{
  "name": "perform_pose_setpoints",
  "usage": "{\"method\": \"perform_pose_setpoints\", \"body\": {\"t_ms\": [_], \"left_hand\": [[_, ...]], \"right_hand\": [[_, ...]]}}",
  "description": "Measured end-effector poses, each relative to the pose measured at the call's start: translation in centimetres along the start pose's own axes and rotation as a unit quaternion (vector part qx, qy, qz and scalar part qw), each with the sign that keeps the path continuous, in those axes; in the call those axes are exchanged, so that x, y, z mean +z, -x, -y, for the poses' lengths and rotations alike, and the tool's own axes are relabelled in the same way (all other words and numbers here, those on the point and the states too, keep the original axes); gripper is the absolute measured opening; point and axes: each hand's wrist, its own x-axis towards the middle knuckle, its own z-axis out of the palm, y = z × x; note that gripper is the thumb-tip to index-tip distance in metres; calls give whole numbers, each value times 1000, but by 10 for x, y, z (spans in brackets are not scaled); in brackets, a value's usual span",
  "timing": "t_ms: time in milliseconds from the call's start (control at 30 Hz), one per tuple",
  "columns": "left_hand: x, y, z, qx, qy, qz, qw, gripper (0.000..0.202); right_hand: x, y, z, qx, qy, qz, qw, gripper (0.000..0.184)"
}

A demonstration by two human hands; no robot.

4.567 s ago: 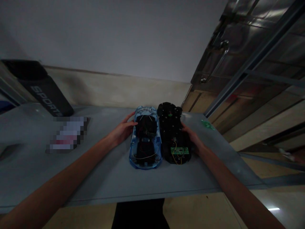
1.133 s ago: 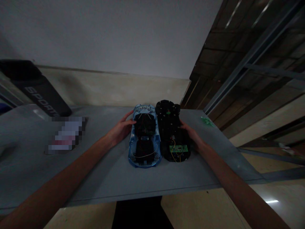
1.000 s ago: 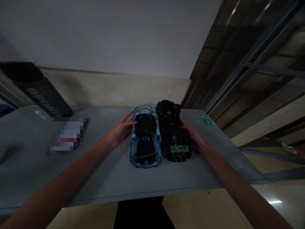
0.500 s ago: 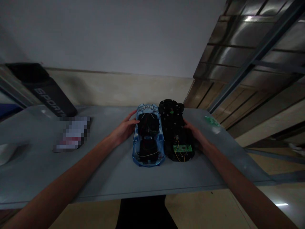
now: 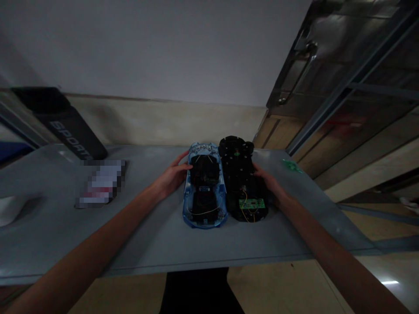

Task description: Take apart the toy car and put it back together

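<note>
A translucent blue toy car body shell point(image 5: 204, 188) lies upside down on the grey table point(image 5: 157, 235), showing dark inner parts and a yellow wire. Right beside it lies the black car chassis point(image 5: 242, 179) with a small green circuit board point(image 5: 251, 203) and yellow wires at its near end. My left hand point(image 5: 172, 176) rests against the shell's left side, fingers spread along its edge. My right hand point(image 5: 270, 185) rests against the chassis's right side. The two car parts touch each other side by side.
A black bag or case with white "SPORT" lettering point(image 5: 63, 131) leans at the back left. A blurred flat packet point(image 5: 101, 183) lies left of the car. A white object point(image 5: 8, 209) sits at the far left edge. A small green item point(image 5: 291, 165) lies back right. A metal door stands right.
The hands and car parts stay in place on the table. Only the view has shifted slightly, and the metal door at the right shows its handle again.
</note>
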Motion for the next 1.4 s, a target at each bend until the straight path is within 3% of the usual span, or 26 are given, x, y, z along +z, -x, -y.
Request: {"method": "perform_pose_setpoints", "body": {"t_ms": [300, 733, 1000, 1133, 1400], "left_hand": [[7, 4, -5, -4, -7, -12, 1000, 91], [1, 0, -1, 5, 10, 7, 1000, 85], [4, 2, -3, -3, -1, 11, 1000, 97], [5, 2, -4, 2, 15, 6, 1000, 91], [2, 0, -1, 4, 37, 9, 999, 80]], "right_hand": [[-1, 2, 4, 20, 11, -11, 1000, 47], [-2, 0, -1, 19, -9, 3, 1000, 51], [-2, 2, 3, 24, -1, -8, 1000, 45], [-4, 0, 0, 17, -1, -13, 1000, 46], [-7, 6, 2, -8, 23, 4, 1000, 25]]}}
